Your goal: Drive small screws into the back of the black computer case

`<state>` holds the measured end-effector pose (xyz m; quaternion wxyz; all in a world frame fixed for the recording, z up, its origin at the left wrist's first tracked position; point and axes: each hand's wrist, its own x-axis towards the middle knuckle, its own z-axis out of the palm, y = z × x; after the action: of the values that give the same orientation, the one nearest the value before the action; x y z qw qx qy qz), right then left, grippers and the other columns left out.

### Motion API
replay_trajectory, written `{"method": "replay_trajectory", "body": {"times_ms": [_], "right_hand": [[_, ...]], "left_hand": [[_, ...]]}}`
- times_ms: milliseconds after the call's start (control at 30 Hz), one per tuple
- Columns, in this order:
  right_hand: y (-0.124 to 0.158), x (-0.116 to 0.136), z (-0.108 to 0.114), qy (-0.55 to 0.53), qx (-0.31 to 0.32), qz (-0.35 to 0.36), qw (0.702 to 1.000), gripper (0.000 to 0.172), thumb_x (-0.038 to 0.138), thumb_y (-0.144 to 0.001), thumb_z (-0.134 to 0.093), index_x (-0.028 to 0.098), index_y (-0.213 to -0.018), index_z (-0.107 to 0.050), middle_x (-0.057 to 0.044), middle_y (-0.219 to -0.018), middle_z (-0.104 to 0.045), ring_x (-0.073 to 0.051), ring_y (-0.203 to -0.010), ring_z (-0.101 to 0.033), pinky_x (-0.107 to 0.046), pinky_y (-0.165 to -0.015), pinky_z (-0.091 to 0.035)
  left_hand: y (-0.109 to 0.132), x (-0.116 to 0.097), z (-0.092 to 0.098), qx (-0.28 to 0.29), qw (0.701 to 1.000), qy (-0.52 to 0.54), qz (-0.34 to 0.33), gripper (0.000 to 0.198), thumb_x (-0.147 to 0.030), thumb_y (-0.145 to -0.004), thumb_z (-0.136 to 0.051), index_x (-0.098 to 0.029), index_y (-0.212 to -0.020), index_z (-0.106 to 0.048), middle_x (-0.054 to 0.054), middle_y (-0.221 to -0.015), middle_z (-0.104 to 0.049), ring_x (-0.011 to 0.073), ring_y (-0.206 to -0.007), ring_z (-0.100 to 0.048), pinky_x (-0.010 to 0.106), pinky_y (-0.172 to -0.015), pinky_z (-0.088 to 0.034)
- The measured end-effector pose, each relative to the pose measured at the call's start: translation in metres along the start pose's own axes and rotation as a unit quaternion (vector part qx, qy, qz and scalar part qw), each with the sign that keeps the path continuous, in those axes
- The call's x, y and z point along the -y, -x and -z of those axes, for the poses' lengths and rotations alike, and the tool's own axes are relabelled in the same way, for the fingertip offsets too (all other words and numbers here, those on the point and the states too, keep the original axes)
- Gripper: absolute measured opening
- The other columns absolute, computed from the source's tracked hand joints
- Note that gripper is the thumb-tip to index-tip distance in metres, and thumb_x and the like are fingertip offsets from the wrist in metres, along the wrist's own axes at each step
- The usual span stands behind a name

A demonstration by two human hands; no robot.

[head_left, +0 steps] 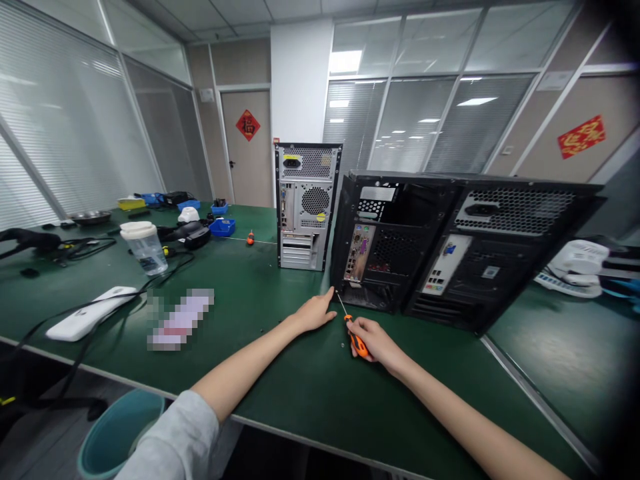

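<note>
My right hand (373, 341) grips an orange-and-black screwdriver (358, 345). Its thin shaft slants up and left, with the tip at the lower left corner of a black computer case (345, 267). Reaching to that same corner is my left hand (315, 312), index finger stretched out and thumb apart from it; whether the fingertip touches the case or a screw I cannot tell. A tiny screw (343, 345) lies on the green table left of the screwdriver handle. The case's back faces me, showing its port panel (359, 253).
A second black case (493, 267) stands to the right, a silver case (303, 207) to the left. Leftward lie a plastic cup (145, 250), a white device (91, 313), cables, blue trays (222, 228) and another screwdriver (251, 238). A bin (117, 433) stands below the table edge.
</note>
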<state>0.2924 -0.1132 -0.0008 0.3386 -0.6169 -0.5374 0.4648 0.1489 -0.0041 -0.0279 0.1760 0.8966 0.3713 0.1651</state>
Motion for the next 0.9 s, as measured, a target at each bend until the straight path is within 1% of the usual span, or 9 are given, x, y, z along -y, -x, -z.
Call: {"method": "replay_trajectory", "body": {"times_ms": [267,533,667,900], "right_hand": [[0.0005,0.0039,-0.0005,-0.029,0.007,-0.004,1.000,0.027,0.041,-0.080,-0.039,0.018,-0.066,-0.037,0.003,-0.037,-0.052,-0.003,-0.022,-0.030,-0.014,-0.027,-0.015],[-0.0031,0.0058,-0.0038,-0.130,0.036,-0.023,0.991,0.028,0.043,-0.077,-0.045,0.018,-0.066,-0.038,0.001,-0.038,-0.054,-0.004,-0.020,-0.029,-0.015,-0.025,-0.012],[-0.0031,0.0069,-0.0058,-0.188,0.049,-0.022,0.981,0.029,0.043,-0.076,-0.047,0.017,-0.067,-0.039,0.000,-0.039,-0.055,-0.005,-0.022,-0.032,-0.015,-0.025,-0.014],[-0.0020,0.0078,-0.0099,-0.270,0.056,-0.026,0.961,0.024,0.037,-0.077,-0.049,0.016,-0.069,-0.042,-0.002,-0.045,-0.058,-0.005,-0.025,-0.036,-0.015,-0.027,-0.020]], "left_hand": [[0.0004,0.0000,0.0001,0.002,1.000,-0.002,-0.001,0.073,-0.036,-0.076,-0.045,-0.012,-0.137,-0.011,0.015,-0.122,-0.049,0.0230,-0.112,-0.048,0.034,-0.091,-0.041],[-0.0006,0.0032,-0.0032,-0.005,1.000,-0.005,-0.008,0.071,-0.036,-0.077,-0.045,-0.014,-0.136,-0.014,0.014,-0.122,-0.049,0.0220,-0.111,-0.049,0.032,-0.090,-0.041],[-0.0004,0.0025,-0.0018,-0.005,1.000,-0.004,-0.011,0.069,-0.035,-0.077,-0.045,-0.014,-0.136,-0.015,0.015,-0.122,-0.049,0.0215,-0.111,-0.049,0.032,-0.091,-0.040],[-0.0008,0.0032,-0.0022,-0.012,1.000,-0.004,-0.021,0.069,-0.035,-0.077,-0.045,-0.013,-0.135,-0.016,0.015,-0.120,-0.050,0.0215,-0.110,-0.050,0.032,-0.090,-0.041]]}}
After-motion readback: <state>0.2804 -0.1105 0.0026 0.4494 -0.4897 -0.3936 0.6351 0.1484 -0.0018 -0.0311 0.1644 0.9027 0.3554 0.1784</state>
